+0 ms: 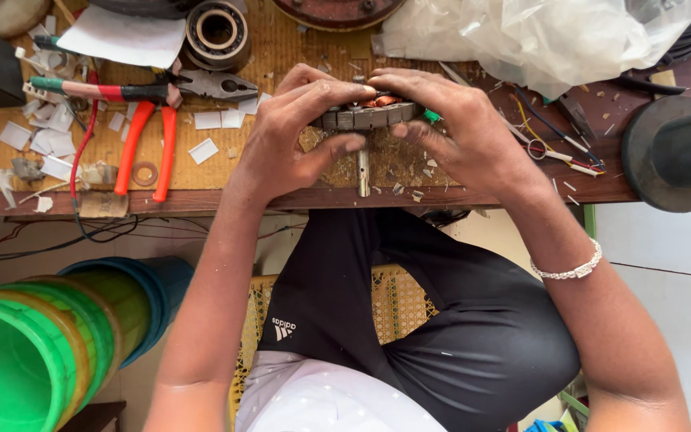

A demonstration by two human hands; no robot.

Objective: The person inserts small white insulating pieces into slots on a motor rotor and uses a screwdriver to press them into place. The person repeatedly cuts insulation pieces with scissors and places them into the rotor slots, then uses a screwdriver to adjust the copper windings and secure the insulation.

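Far left, near edge of frame: a nested stack of plastic buckets (33, 352), green outermost toward the camera, then yellow and blue, lying below the counter (9, 152). On the counter's left part: white paper scraps (49, 140) scattered about, orange-handled pliers (147, 144) with handles pointing toward the near edge, and combination pliers (169, 86) with red-and-green grips lying crosswise just beyond them. A steel ball bearing (217, 32) sits at the far edge, beside a white sheet. Centre: left hand (293, 132) curled closed on the left side of a motor stator (368, 117), thumb under it, fingers over the top. The stator, a grey laminated ring with copper windings just visible between the fingers, is held above the counter's near edge; a metal shaft (363, 170) projects from it toward the near edge. Right hand (453, 132) grips the stator's right side, fingertips meeting those of the left hand on top. A silver bracelet (571, 268) circles the right wrist. Right of the hands: loose coloured wires (549, 144), a crumpled clear plastic bag (537, 36) at the far edge, and a dark round metal part (669, 156) at far right.
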